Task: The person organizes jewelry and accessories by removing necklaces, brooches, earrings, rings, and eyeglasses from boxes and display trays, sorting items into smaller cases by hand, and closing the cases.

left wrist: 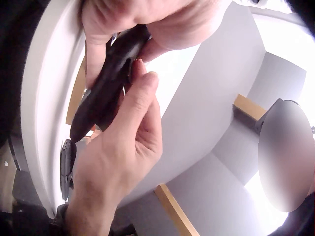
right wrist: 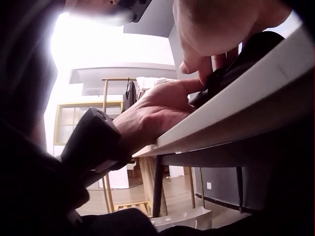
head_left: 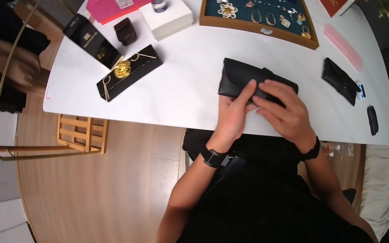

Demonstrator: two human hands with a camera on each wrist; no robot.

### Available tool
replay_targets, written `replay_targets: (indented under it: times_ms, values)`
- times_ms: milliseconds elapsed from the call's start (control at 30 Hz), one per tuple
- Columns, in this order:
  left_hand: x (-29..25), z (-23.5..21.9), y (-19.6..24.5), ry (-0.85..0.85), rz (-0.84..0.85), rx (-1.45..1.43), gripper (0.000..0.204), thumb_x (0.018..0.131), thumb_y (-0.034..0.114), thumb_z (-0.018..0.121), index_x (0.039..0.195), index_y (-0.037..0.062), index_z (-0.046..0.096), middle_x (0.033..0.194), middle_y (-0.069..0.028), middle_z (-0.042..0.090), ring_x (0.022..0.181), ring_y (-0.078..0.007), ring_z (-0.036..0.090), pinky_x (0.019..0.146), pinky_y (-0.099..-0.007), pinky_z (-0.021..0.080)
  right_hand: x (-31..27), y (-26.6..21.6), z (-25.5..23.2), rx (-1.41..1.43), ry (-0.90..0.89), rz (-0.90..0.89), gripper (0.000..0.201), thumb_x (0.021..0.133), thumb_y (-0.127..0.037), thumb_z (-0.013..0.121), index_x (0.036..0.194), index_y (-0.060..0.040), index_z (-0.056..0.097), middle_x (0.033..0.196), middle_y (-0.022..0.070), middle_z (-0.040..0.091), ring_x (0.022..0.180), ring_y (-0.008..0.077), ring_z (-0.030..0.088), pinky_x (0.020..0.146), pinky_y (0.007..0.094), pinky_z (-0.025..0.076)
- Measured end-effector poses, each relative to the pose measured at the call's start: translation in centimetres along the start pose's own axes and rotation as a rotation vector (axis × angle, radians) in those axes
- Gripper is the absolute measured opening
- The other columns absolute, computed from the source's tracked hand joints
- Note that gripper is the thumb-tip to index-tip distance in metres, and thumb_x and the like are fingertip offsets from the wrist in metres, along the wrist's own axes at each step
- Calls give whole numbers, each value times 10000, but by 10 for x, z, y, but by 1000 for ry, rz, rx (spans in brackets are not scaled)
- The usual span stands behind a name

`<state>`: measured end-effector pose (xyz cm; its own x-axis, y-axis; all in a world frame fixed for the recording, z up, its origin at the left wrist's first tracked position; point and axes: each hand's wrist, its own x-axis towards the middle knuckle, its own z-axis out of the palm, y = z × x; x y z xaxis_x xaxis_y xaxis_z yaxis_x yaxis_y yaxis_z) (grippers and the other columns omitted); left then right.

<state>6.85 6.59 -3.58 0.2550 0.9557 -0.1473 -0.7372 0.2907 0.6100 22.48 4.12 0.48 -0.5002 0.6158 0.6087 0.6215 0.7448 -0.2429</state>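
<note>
A long black leather flap pouch [head_left: 244, 73] is held between both hands, close over the front edge of the white table [head_left: 189, 91]. My left hand [head_left: 232, 117] grips its near side, thumb on top and fingers reaching underneath. My right hand [head_left: 286, 113] has its fingers laid over the flap near the middle. In the left wrist view, the right hand's thumb and index finger [left wrist: 140, 93] pinch at the edge of the pouch [left wrist: 113, 69]. The pouch's contents are hidden.
At right lie another black pouch [head_left: 339, 81], a pink strip [head_left: 343, 47] and a small black item [head_left: 372, 120]. A wooden jewelry case [head_left: 262, 32] stands open behind. Back left are a black display tray [head_left: 143, 67], a tall black box [head_left: 93, 41] and a white box [head_left: 168, 18].
</note>
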Motion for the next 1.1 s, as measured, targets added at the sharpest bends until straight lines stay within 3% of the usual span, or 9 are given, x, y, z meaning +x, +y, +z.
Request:
replay_targets:
  times_ms: [67,133,300,500,767,900,967,1067,1100]
  values:
    - [-1,3,2,-5,-18,5,199,968,129,660,1158,90,620,1049,-20,682,878,-93,659,649,-222,547,0,3,0,-60,42,78,331,736,-89,818,1058,-84,745,1202,115,647,1139,322,624,923,432,542]
    - [0,2,1,-31,10,-15,243,988,117,618,1212,24,596,1100,-86,692,920,-139,693,665,-248,606,0,4,0,-68,64,67,324,740,-79,814,1057,-86,749,1192,112,652,1131,324,625,915,424,542]
    - [-3,4,4,-16,1,-5,246,983,118,629,1211,31,598,1107,-82,684,942,-143,689,705,-269,605,-3,6,0,14,123,116,323,735,-65,812,1052,-99,759,1165,102,663,1110,320,628,918,400,536]
    - [-1,-1,-1,-33,9,0,242,977,116,639,1205,43,603,1120,-76,678,977,-144,677,741,-278,596,-4,4,-2,-36,15,42,322,731,-85,818,1047,-108,759,1163,80,669,1120,289,626,968,426,515]
    - [-1,3,1,-28,4,-9,251,980,95,619,1223,42,589,1133,-80,675,963,-155,690,740,-272,613,-7,11,2,88,129,104,259,765,-28,783,1012,-100,753,1155,86,676,1102,285,653,1000,442,517]
    - [0,2,-1,-46,4,16,263,986,92,612,1241,38,582,1149,-86,671,966,-158,692,747,-272,613,-8,11,5,155,217,196,227,741,-32,807,953,-86,742,1134,89,668,1089,315,641,915,404,534]
    - [-2,9,2,-13,47,56,298,998,92,587,1282,15,538,1194,-123,646,1037,-211,670,809,-334,606,-5,10,4,129,217,244,183,750,-65,808,915,-92,733,1167,95,637,1104,326,608,912,412,504]
    - [-1,7,1,-26,61,88,313,996,81,589,1298,20,530,1206,-118,636,1056,-211,661,812,-337,600,0,10,-2,177,130,369,163,771,-142,803,877,-107,683,1209,96,585,1141,319,552,975,429,447]
    - [-2,7,0,-30,74,107,309,996,78,589,1294,21,532,1208,-115,635,1061,-210,659,816,-340,598,-1,13,-7,276,89,420,227,773,-145,809,937,-100,658,1209,105,581,1129,319,564,955,403,462]
